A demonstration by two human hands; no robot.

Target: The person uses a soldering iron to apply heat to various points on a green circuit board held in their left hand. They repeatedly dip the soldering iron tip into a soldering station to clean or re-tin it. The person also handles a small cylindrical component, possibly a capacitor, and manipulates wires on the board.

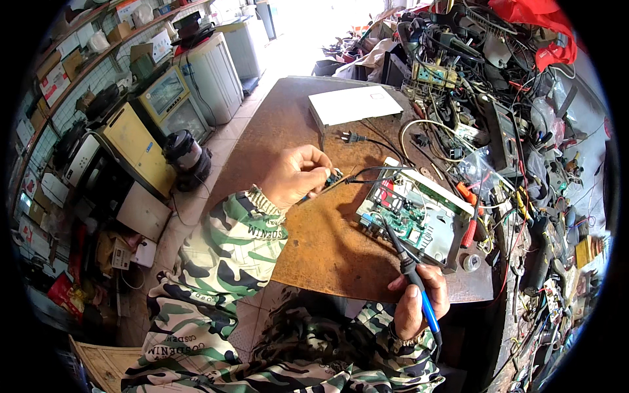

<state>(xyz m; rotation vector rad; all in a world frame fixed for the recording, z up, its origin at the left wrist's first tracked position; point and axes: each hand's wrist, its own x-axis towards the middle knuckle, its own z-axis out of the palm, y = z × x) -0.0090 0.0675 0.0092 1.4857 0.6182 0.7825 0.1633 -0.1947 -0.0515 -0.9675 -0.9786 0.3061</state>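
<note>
My right hand [422, 301] grips a soldering iron [426, 301] with a blue handle. Its thin tip points up and left, over an opened metal case [445, 242] holding a green circuit board [403, 223]. Whether the tip touches the board I cannot tell. Above the bench, left of the case, the fingers of my left hand [298, 173] are pinched together. A small dark piece [334, 177] shows beside those fingertips, and the hand mostly hides what is in them. A thin light brown strip or stick lies close to it.
A white cover [354, 105] rests at the far side of the brown bench [314, 255]. Near it is a black power plug [354, 137] with its cord. Red-handled screwdriver [469, 232] and small round container [471, 262] sit right of the case. Tangled cables [458, 59] crowd the right.
</note>
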